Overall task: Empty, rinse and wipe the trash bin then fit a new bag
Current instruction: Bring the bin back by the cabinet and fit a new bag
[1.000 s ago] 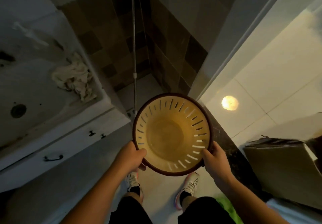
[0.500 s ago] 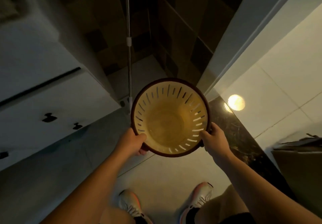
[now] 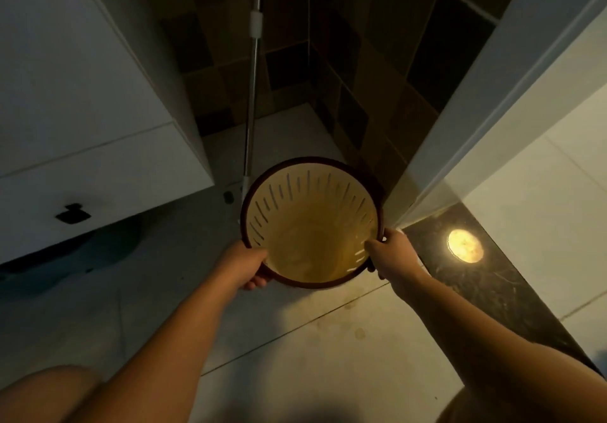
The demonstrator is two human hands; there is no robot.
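A: Item: hands. Our left hand (image 3: 244,266) and right hand (image 3: 389,255) each grip the rim of the bin (image 3: 312,222), low over the floor (image 3: 295,340).

B: Bin emptied, no bag inside. We judge wiping and bagging outstanding. Mop handle (image 3: 251,100) beyond.

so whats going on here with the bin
A person is holding a round slotted trash bin by its rim, left hand on one side and right hand on the other, with fingers curled over the edge. The bin is upright, has no bag and looks empty. It is held above the tiled floor, near a metal pole that stands in the tiled corner. A white cabinet is to the left.
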